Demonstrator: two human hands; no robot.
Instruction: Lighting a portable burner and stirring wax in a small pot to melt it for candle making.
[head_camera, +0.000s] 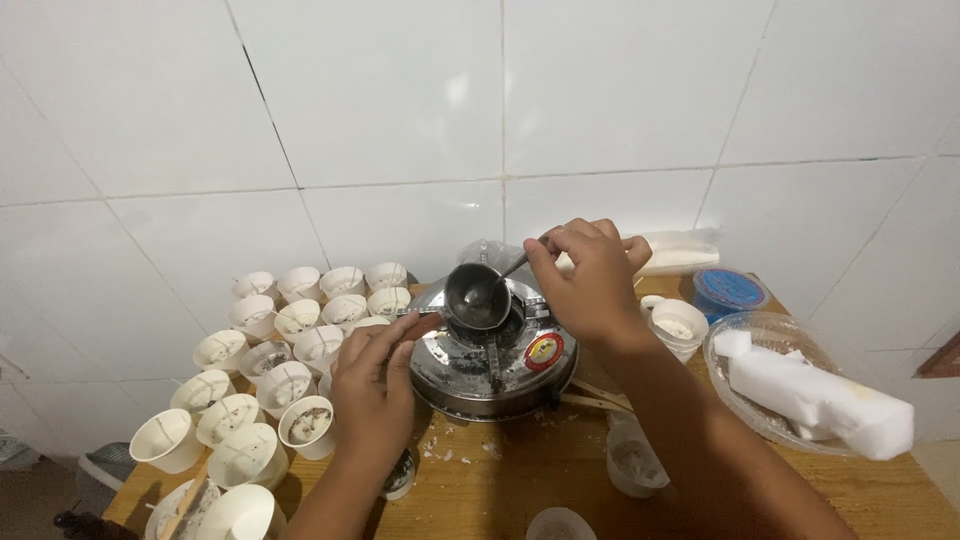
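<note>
Bench: wooden, carrying everything listed; wax-like flakes lying near the pot.
Left hand: resting at the pot's left edge, fingers extended, tips touching a small handle there; not gripping fully.
White cups: clustering left of the left hand, many holding wicks.
Metal pot: sitting mid-bench, between both hands.
Right hand: fingers closing around the ladle's handle.
Ladle: bowl hovering over the pot.
White blocks: lying in a clear bowl at right.

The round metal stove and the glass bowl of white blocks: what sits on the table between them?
In the head view, a small white cup sits between the stove and the glass bowl; the right forearm crosses there too.
</note>
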